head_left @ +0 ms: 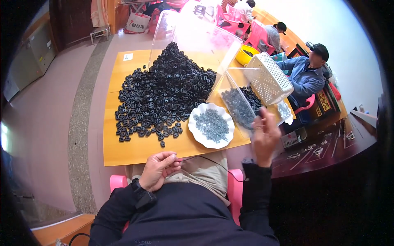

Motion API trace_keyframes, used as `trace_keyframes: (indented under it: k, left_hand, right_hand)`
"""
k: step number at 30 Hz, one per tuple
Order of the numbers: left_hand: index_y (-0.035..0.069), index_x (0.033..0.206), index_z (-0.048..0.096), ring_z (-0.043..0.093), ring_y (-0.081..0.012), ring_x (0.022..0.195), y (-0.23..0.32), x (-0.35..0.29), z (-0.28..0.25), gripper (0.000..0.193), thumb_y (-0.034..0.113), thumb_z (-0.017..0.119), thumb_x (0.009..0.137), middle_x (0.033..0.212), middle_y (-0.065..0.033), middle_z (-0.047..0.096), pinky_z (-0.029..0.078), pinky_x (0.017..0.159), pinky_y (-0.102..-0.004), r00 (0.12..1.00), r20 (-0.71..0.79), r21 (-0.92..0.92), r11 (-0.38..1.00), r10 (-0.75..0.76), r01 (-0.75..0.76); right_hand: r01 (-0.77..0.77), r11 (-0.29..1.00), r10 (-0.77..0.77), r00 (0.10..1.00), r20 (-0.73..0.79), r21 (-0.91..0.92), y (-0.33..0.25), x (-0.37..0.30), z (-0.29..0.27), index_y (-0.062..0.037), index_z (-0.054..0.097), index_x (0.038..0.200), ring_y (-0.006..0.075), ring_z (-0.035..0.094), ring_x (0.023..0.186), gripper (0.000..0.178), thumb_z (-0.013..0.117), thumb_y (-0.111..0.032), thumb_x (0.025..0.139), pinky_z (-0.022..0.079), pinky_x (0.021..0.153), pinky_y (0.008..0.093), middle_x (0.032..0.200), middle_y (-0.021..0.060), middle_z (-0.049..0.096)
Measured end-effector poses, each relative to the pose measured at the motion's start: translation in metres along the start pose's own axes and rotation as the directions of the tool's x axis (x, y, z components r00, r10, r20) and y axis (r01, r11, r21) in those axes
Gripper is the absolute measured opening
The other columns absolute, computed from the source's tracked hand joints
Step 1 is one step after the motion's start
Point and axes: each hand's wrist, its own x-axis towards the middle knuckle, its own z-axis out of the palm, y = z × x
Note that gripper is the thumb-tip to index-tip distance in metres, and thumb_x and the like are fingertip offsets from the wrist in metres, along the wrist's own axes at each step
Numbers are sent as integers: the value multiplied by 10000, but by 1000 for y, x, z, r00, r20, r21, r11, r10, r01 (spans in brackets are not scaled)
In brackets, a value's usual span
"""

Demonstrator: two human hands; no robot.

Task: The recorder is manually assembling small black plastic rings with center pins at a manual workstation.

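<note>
My left hand (159,169) rests in my lap at the table's near edge, fingers curled around the end of a thin dark cord (213,161). The cord runs right toward my right hand (266,135), which is raised beside the table with its fingertips pinched at the cord's other end. A big heap of small black plastic pieces (164,92) covers the wooden table (123,153). A white scalloped plate (199,137) holding small grey metal parts (212,124) sits near my right hand.
A clear plastic bin (245,107) with more dark pieces stands at the right, a white perforated basket (269,78) tilted over it. A large clear sheet (193,37) rises behind the heap. Other people sit at the back right near pink chairs and a yellow bowl (246,55).
</note>
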Motion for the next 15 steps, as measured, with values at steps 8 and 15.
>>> trace_keyframes:
  k: [8, 15]
  left_hand:
    - [4, 1009, 596, 623, -126, 777, 0, 1, -1, 137, 110, 592, 921, 861, -55, 621, 564, 747, -286, 999, -40, 7, 1000, 17, -16]
    - [20, 1001, 603, 619, -114, 764, 0, 4, -9, 108, 80, 597, 911, 864, -45, 622, 568, 697, -277, 982, -156, -40, 993, 103, -111]
  right_hand:
    - [-82, 772, 89, 996, -20, -630, 31, 47, -11, 24, 603, 1100, 288, 602, 795, 283, 609, -100, 846, 475, 715, 385, 852, 156, 610]
    - [99, 995, -90, 963, 256, -23, -13, 5, 32, 5, 640, 1025, 142, 572, 643, 188, 653, -53, 846, 460, 582, 263, 776, 83, 621]
